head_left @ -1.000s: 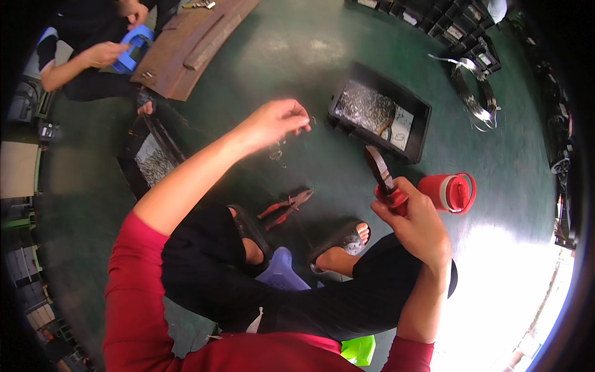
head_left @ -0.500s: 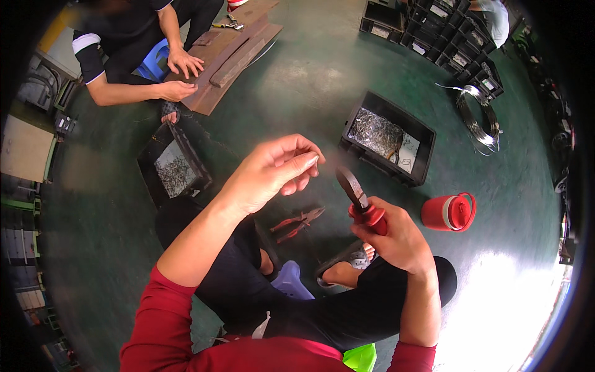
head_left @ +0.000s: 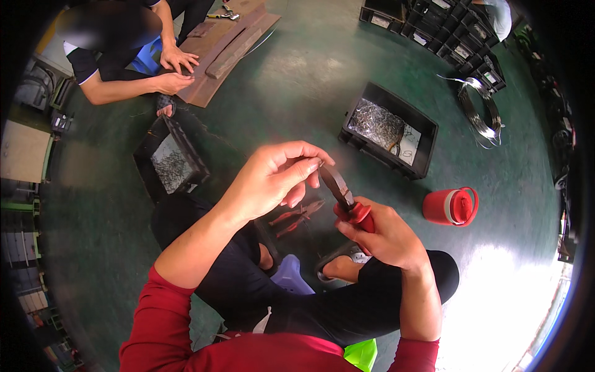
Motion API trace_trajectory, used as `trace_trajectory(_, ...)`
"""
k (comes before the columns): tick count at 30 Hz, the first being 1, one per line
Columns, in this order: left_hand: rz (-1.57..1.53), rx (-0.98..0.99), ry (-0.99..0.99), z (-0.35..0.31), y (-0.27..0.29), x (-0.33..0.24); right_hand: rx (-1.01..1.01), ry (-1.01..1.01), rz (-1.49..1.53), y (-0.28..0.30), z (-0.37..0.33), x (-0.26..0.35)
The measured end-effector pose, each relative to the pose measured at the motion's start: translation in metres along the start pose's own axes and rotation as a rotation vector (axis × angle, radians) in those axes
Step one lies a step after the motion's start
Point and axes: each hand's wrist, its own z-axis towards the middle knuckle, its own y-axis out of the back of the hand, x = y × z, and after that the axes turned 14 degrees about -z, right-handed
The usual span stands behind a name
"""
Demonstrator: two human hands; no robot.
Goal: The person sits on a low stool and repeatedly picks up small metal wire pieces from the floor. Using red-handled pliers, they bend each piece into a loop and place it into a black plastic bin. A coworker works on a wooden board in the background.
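My right hand (head_left: 393, 237) is wrapped round the red handles of a pair of pliers (head_left: 336, 188), whose dark jaws point up and to the left. The jaw tips meet the fingertips of my left hand (head_left: 273, 177). Thumb and forefinger of that hand are pinched together; whatever sits between them is too small to make out. On the floor below lies a second pair of red-handled pliers (head_left: 296, 218). A black crate (head_left: 388, 158) with many small metal wire pieces stands ahead on the right. Another black crate (head_left: 149, 162) of such pieces is at the left.
A co-worker's hands (head_left: 176, 68) rest at a brown board (head_left: 201, 93) at the far left. A red jug (head_left: 447, 206) stands to the right. Behind it lie a coil of silver wire (head_left: 480, 111) and stacked black crates (head_left: 446, 31).
My right hand has moved the pliers left, so the jaws now reach my left fingertips. My left hand has shifted slightly down and right.
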Motion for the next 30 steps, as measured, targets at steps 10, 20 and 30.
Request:
trace_trajectory(10,0.036,-0.014,0.008,-0.001,0.000,0.003,-0.018,-0.009,-0.033,0.000,-0.002,0.003)
trace_trajectory(20,0.295,-0.093,-0.102,0.000,-0.005,0.014,-0.161,-0.078,-0.181,-0.011,0.004,-0.001)
trace_trajectory(30,0.216,0.075,0.038,-0.002,0.006,0.011,-0.208,-0.069,-0.123,-0.018,0.003,-0.003)
